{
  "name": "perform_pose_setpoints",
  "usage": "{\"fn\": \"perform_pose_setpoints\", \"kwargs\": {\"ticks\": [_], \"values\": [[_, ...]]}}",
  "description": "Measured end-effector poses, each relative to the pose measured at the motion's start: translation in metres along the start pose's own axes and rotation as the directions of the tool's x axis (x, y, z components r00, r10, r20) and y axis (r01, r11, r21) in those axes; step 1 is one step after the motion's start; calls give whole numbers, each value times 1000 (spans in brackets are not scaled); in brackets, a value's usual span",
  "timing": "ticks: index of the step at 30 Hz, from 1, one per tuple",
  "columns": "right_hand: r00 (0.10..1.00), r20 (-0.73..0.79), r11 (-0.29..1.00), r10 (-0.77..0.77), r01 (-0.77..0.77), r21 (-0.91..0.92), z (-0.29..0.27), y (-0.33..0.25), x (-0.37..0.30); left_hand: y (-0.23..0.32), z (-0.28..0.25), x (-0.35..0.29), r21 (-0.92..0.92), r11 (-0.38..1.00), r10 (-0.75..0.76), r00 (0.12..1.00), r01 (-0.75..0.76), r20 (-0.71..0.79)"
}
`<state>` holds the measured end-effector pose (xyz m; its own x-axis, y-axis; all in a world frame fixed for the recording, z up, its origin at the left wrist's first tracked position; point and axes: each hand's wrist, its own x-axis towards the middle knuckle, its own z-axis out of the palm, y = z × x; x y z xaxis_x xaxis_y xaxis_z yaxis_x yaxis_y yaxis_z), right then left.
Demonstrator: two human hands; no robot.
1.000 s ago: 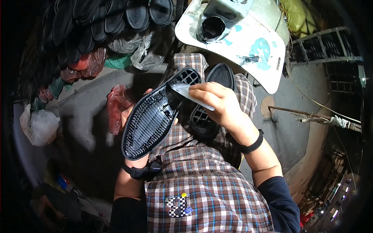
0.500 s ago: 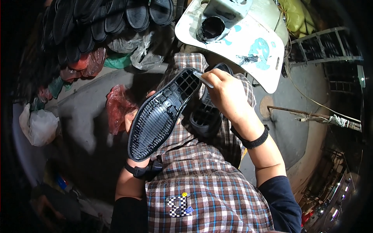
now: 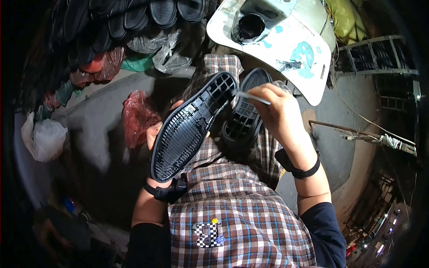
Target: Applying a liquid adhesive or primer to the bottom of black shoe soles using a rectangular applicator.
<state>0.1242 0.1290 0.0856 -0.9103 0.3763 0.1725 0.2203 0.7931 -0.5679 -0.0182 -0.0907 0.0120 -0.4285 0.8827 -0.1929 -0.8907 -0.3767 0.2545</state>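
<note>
My left hand [image 3: 154, 135] is wrapped round the left edge of a black shoe sole [image 3: 185, 131], mostly hidden behind it. The sole tilts above my lap with its ribbed hollow face up and its gridded heel end pointing away; wet-looking shine marks its ribs and rim. My right hand [image 3: 279, 111] pinches a small brush [image 3: 257, 97] with a pale, thin handle. The brush's tip is at the right rim of the heel end; whether it touches is hard to tell. A second black sole [image 3: 243, 109] lies on my lap, just right of the first.
A white board [image 3: 290, 53] at the far side carries a container with a dark-lined opening [image 3: 251, 27] and blue and black smears. Many black soles [image 3: 163, 11] are stacked far left, above plastic bags [image 3: 167, 53]. A red bag [image 3: 138, 118] lies left; a rod [image 3: 357, 128] extends at right.
My right hand has drawn back slightly to the right, and the brush now lies more level along the heel's rim. The held sole has turned slightly; my left hand keeps its hold.
</note>
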Motion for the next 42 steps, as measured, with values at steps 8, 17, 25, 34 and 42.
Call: {"fn": "perform_pose_setpoints", "kwargs": {"ticks": [8,17,25,34,42], "values": [[968,-250,998,-2,17,56,22,4,8,2,4,6,-104,991,-87,996,87,3],[936,-208,893,283,-179,412,47,19,12,-1,-19,9,-187,980,-70,997,73,20],[936,-10,852,-353,326,410,60,-67,-8,-3,-25,27,-132,990,-43,998,49,50],[888,0,855,-461,444,268,61,-72,-8,-2,-8,32,-153,979,-122,990,131,66],[897,5,817,-442,400,415,56,-76,-3,-1,-5,38,-131,979,-158,987,157,1]]}}
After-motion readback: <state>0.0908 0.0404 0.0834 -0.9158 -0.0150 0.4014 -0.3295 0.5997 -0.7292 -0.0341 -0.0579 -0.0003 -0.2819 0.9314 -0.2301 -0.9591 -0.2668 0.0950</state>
